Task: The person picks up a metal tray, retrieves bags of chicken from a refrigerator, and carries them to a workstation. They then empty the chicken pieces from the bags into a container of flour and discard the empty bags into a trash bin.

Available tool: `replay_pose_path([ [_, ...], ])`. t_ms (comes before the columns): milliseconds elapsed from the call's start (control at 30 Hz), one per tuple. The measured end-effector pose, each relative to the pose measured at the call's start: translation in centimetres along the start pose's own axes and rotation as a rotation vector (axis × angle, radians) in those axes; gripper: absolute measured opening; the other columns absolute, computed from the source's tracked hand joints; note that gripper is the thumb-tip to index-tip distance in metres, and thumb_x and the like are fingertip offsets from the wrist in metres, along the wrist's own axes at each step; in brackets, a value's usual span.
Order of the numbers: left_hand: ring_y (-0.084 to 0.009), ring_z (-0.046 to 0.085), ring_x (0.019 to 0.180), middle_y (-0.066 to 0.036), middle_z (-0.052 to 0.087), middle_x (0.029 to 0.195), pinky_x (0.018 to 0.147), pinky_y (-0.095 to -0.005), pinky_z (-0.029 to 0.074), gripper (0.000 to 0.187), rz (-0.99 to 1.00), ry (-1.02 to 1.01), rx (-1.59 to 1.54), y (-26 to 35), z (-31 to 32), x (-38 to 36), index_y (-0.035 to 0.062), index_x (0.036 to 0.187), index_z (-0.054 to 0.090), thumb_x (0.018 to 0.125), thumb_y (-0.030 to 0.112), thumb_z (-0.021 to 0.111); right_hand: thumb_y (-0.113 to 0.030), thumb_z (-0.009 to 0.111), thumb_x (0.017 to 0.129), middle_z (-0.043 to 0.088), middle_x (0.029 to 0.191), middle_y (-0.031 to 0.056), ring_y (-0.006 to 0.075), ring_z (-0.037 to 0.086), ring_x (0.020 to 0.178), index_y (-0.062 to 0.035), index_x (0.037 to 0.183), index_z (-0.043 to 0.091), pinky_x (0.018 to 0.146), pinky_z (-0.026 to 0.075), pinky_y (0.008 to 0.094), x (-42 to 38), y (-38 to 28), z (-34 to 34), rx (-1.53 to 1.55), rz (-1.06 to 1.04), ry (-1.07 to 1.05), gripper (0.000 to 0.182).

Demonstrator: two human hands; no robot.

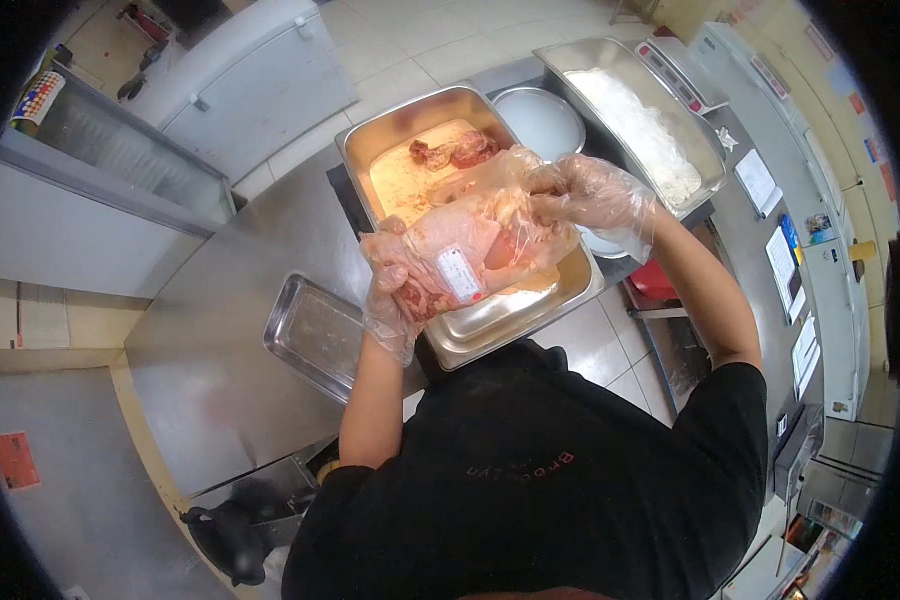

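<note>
Both my hands wear clear plastic gloves and hold up a plastic bag of raw chicken [485,235] with a white label [458,272]. My left hand [395,305] is closed around the bag's lower left end. At its upper right end, my right hand [590,198] pinches the gathered plastic. Beneath the bag stands a deep steel pan [505,322], partly hidden by it. Pieces of raw meat [455,150] lie in the pan's far part on an orange-tinted layer.
Right of the pan sits a round metal bowl [540,118] of whitish liquid. A long steel pan [705,165] holds white powder, with a scale [678,75] beyond it. A shallow metal tray [310,335] rests on the steel table [210,340] at left. Papers [758,182] lie at right.
</note>
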State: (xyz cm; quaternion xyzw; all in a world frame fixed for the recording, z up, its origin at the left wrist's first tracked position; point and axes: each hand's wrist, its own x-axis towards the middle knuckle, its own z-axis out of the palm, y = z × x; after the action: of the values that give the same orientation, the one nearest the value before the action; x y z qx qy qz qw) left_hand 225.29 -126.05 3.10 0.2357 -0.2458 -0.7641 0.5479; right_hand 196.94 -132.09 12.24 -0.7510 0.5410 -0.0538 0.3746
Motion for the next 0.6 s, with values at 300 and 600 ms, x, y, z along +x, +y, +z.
replay_pose_path([
  [300, -0.0229, 0.069, 0.093, -0.008, 0.066, 0.102, 0.080, -0.0382, 0.060, 0.071, 0.137, 0.093, 0.026, -0.2, 0.1, 0.1, 0.0074, 0.134, 0.047, 0.074, 0.039, 0.071, -0.041, 0.066, 0.091, 0.070, 0.080, 0.0158, 0.0282, 0.067, 0.080, -0.0014, 0.096, 0.072, 0.077, 0.054, 0.0427, -0.8, -0.6, 2.0, -0.093, -0.143, 0.187, 0.040],
  [600, -0.0266, 0.064, 0.106, -0.012, 0.062, 0.118, 0.091, -0.0409, 0.055, 0.060, 0.027, 0.002, -0.130, -2.7, -4.2, 1.8, 0.0082, 0.123, 0.055, 0.081, 0.048, 0.068, -0.065, 0.062, 0.084, 0.066, 0.107, 0.0079, 0.0219, 0.057, 0.106, -0.0126, 0.108, 0.068, 0.095, 0.043, 0.0344, -5.0, -6.1, -2.9, -0.906, -0.728, 0.093, 0.058],
])
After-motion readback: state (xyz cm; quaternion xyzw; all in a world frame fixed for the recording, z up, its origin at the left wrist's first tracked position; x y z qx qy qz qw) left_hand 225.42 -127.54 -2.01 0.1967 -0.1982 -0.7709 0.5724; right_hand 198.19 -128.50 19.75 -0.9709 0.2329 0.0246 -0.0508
